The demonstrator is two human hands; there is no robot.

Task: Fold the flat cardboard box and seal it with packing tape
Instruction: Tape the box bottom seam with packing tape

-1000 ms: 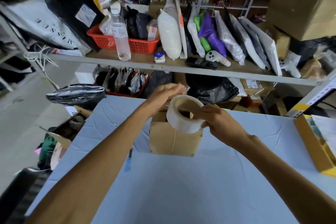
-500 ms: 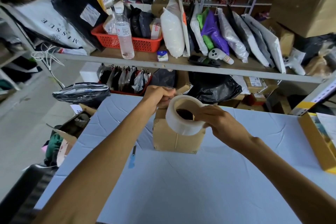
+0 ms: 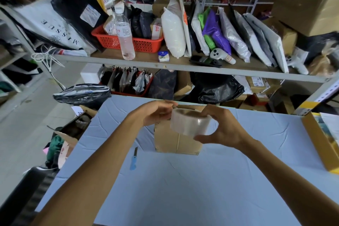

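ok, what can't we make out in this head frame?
All head view:
- Cardboard box top: hidden behind the tape roll, left hand and right hand; flaps' state unknown.
- Left hand's fingertips: blurred against the roll; pinching the tape end or not, unclear.
- Yellow box: cut off by right edge.

Cardboard box (image 3: 176,143): top and far side were hidden behind tape roll (image 3: 190,123) and right hand (image 3: 222,127) | left hand (image 3: 156,113): fingertips were masked at the roll's far-left rim, hold on tape could not be told | yellow carton (image 3: 317,141): was cut off at right edge | bottle (image 3: 124,31): label print was too small to be read
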